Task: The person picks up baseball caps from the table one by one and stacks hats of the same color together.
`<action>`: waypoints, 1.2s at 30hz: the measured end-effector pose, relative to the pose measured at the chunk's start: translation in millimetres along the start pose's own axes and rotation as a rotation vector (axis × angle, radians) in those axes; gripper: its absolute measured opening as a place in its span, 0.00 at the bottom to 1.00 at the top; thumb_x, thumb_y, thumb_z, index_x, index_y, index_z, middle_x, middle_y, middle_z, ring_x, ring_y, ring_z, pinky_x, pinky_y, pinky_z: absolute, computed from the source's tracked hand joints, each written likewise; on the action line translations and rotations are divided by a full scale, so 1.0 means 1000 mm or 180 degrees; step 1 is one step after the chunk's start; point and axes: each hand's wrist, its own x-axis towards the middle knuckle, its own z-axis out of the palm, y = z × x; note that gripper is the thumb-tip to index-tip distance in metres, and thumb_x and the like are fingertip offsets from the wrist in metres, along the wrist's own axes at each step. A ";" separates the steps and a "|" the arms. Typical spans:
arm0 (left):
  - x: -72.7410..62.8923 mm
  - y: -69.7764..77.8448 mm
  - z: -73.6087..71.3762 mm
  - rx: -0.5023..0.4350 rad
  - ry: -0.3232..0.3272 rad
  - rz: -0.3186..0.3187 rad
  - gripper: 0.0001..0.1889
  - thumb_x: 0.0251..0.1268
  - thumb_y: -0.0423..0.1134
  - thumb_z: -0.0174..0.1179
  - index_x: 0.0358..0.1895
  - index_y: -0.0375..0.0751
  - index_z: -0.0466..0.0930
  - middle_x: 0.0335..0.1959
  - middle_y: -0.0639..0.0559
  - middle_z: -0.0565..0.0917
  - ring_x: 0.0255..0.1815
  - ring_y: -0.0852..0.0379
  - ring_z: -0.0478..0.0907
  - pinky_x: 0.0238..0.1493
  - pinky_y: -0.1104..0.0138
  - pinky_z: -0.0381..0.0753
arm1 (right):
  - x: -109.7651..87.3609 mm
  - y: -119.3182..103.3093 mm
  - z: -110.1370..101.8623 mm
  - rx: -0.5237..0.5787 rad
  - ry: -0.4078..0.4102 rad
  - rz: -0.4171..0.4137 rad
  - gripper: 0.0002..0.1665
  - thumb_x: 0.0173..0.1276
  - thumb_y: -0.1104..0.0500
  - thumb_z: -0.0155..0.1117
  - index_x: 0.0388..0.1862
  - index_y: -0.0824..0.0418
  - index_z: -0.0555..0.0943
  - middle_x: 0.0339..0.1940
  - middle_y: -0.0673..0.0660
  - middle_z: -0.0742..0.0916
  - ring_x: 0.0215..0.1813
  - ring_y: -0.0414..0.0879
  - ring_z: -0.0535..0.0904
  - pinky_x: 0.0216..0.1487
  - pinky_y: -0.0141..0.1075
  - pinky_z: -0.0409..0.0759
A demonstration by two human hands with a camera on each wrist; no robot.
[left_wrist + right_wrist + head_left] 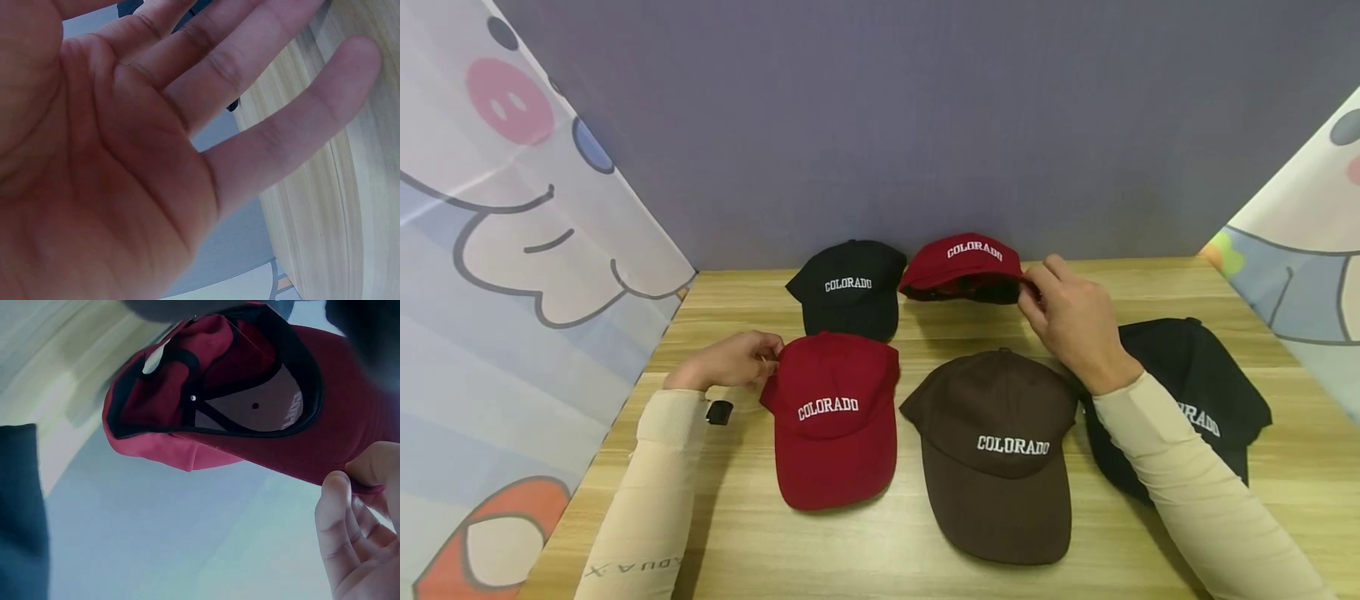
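Observation:
My right hand (1071, 317) pinches the brim edge of a red cap (966, 260) and holds it raised above the back of the table. The right wrist view looks into this cap's hollow (244, 406), with thumb and fingers on the brim. At the left, my left hand (730, 360) is beside the crown of another red cap (835, 417), which lies with its brim toward me. In the left wrist view, that hand's visible fingers (269, 144) are fairly straight; its thumb and index tips are out of frame, so contact with the cap cannot be made out.
A black cap (850, 287) lies behind the left red cap. A brown cap (1003, 458) lies front centre; another black cap (1195, 375) is partly hidden under my right forearm. A grey panel (910, 125) borders the wooden table (737, 542) at the back, with printed cloth at both sides.

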 end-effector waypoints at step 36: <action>0.002 0.005 0.000 -0.0034 -0.0028 -0.0052 0.05 0.74 0.27 0.51 0.45 0.34 0.75 0.35 0.44 0.80 0.32 0.51 0.76 0.31 0.61 0.80 | 0.015 -0.060 -0.058 0.0569 0.0731 -0.0039 0.06 0.65 0.66 0.63 0.33 0.68 0.85 0.27 0.60 0.82 0.23 0.47 0.76 0.35 0.22 0.68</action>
